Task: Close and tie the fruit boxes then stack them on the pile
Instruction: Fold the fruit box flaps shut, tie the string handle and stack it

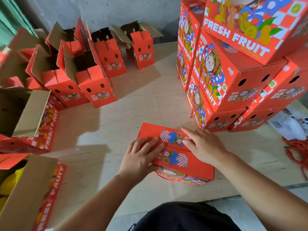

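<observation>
A red fruit box [198, 170] stands on the floor right in front of me, its two top flaps folded down. My left hand [141, 157] lies flat on the left part of the top, thumb tucked over the near edge. My right hand [203, 145] presses the far flap with straight fingers. A red cord handle [171, 179] hangs on the near side of the box. The pile of closed fruit boxes [233, 77] rises at the right, several high, with cord handles hanging down their fronts.
Several open red boxes [93, 80] with raised flaps stand at the back left. Two open boxes [33, 189] lie at the near left, one holding yellow fruit [10, 182]. A heap of red cord [298, 152] lies at the right edge. Plywood floor [141, 100] spreads between.
</observation>
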### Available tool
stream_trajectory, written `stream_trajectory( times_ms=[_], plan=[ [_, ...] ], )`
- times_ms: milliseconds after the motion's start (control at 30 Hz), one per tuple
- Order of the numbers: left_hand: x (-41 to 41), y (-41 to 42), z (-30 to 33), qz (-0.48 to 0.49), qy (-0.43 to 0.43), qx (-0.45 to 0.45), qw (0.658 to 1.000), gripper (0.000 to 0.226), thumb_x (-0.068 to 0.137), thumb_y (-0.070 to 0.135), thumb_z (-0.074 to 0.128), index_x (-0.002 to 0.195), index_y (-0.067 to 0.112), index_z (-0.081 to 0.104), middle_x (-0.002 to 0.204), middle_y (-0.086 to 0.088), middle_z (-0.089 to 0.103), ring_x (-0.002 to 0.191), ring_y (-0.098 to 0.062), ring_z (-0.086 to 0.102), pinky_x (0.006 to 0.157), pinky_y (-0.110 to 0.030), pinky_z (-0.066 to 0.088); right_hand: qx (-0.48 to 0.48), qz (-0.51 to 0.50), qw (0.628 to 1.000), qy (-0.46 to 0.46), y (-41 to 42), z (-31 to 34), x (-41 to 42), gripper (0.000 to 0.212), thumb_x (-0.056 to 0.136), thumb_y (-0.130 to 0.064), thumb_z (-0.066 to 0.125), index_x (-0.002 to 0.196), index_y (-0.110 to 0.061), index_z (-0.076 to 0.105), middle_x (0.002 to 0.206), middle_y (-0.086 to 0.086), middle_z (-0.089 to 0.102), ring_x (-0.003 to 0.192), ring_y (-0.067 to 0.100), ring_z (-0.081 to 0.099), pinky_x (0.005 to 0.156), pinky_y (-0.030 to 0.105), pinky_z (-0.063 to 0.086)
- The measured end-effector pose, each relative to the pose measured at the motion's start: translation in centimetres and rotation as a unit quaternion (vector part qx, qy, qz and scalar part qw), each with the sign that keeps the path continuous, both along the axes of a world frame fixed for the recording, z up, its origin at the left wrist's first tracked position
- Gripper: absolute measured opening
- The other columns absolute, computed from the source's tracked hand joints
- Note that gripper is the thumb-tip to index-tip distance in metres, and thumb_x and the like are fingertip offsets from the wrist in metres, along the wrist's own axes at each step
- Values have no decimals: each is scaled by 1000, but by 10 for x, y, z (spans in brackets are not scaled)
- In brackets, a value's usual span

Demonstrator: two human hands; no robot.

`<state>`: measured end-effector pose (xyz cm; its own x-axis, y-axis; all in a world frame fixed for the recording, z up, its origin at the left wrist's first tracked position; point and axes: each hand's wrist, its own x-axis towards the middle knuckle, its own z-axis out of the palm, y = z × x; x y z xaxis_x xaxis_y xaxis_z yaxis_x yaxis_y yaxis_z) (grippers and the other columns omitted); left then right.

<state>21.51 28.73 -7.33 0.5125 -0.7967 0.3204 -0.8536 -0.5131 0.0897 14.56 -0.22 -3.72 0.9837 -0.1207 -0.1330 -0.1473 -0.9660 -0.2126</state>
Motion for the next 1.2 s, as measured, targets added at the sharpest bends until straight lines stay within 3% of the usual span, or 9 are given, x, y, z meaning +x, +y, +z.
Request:
stream_trajectory(
  times_ms=[133, 233, 400, 500, 800, 933, 1033, 1100, 1200],
  plan=[
    [38, 1, 14, 8, -29, 61, 998, 74, 84, 72, 60, 149, 37, 54, 154, 0, 54, 126, -35, 59, 102, -50, 49, 62, -93, 993, 24, 5, 6, -7, 44, 93, -69, 47, 105, -29, 60, 96, -1, 68, 97, 31, 66, 75, 39, 51],
    [55, 1, 22, 184, 123, 81, 972, 75, 94, 53, 66, 160, 34, 37, 161, 0, 45, 134, -37, 51, 109, -49, 44, 254, -161, 948, 106, 26, 3, -24, 54, 77, -79, 61, 104, -32, 62, 93, -13, 71, 92, 17, 69, 80, 37, 54],
    [4, -34, 28, 212, 644, -288, 676, 45, 105, 37, 55, 148, 24, 50, 134, 1, 70, 122, -16, 68, 94, -32, 58, 504, -212, 828, 122, 62, -19, -41, 78, 78, -35, 89, 141, -31, 44, 125, -11, 68, 109, 2, 67, 95, 24, 54],
    [-17, -44, 23, 189, 660, -358, 633, 50, 98, 16, 70, 144, 21, 50, 123, 2, 75, 112, -18, 73, 84, -29, 61, 547, -219, 801, 102, 57, -15, -39, 65, 87, -40, 81, 139, -38, 42, 123, -16, 68, 99, -7, 69, 77, 12, 52],
    [-11, -45, 7, 219, 590, -334, 701, 59, 101, 28, 68, 153, 23, 40, 133, 8, 69, 119, -8, 67, 102, -33, 55, 597, -218, 770, 60, 50, -12, -46, 61, 85, -76, 63, 133, -37, 61, 128, -15, 71, 116, 3, 67, 96, 28, 50],
    [-23, -26, -5, 302, 677, -344, 577, 89, 91, 84, 37, 160, 27, 33, 157, 0, 49, 140, -19, 52, 121, -47, 36, 604, -277, 732, 149, 50, -18, -45, 82, 73, -96, 49, 141, -51, 52, 144, -23, 57, 138, 9, 48, 122, 47, 28],
    [-30, -15, -12, 365, 771, -173, 493, 102, 81, 97, 20, 159, 33, 37, 164, 0, 38, 145, -27, 43, 117, -44, 26, 663, -327, 640, 210, 57, -17, -42, 76, 74, -94, 50, 132, -46, 64, 133, -9, 69, 129, 19, 62, 117, 49, 38],
    [-27, -19, -2, 343, 819, -206, 410, 93, 87, 90, 36, 148, 23, 55, 147, -10, 57, 124, -25, 52, 99, -44, 32, 682, -337, 638, 117, 63, -13, -35, 53, 87, -73, 61, 125, -37, 69, 117, -3, 77, 111, 20, 73, 103, 47, 52],
    [0, -33, 15, 348, 704, -472, 401, 56, 102, 35, 63, 149, 10, 48, 122, -20, 70, 100, -23, 61, 89, -38, 46, 638, -313, 696, -107, 63, 2, -19, 28, 96, -14, 70, 121, -28, 71, 110, -5, 76, 102, 5, 71, 94, 31, 54]
  ],
)
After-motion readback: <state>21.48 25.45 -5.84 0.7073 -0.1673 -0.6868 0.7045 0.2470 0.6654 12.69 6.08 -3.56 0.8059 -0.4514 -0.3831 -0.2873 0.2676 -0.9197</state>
